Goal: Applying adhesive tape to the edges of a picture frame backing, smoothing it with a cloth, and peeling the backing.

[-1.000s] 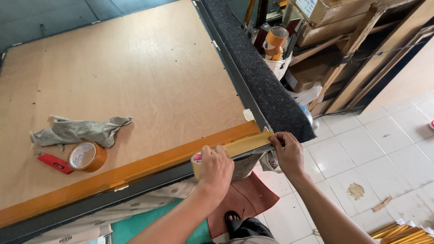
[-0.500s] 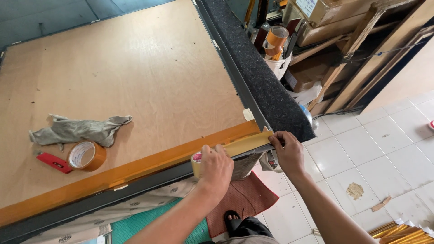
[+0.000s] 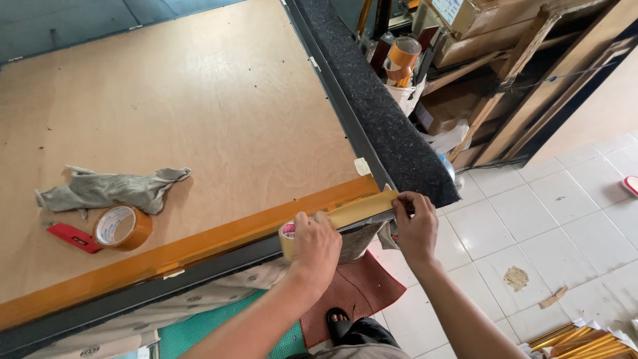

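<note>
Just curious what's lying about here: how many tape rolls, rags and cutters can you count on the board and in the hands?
Tape rolls: 2, one in the left hand at, one on the board
Rags: 1
Red cutters: 1
Total: 4

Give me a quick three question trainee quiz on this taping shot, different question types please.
1. True or false: the left hand holds a tape roll at the board edge.
2. What does the right hand pinch? A) the rag B) the tape's free end C) the knife
3. Fill in: beside the spare roll lies a red ___.

Key: 1 true. 2 B: it pinches the tape end at the corner, not the rag. 3 knife.
</note>
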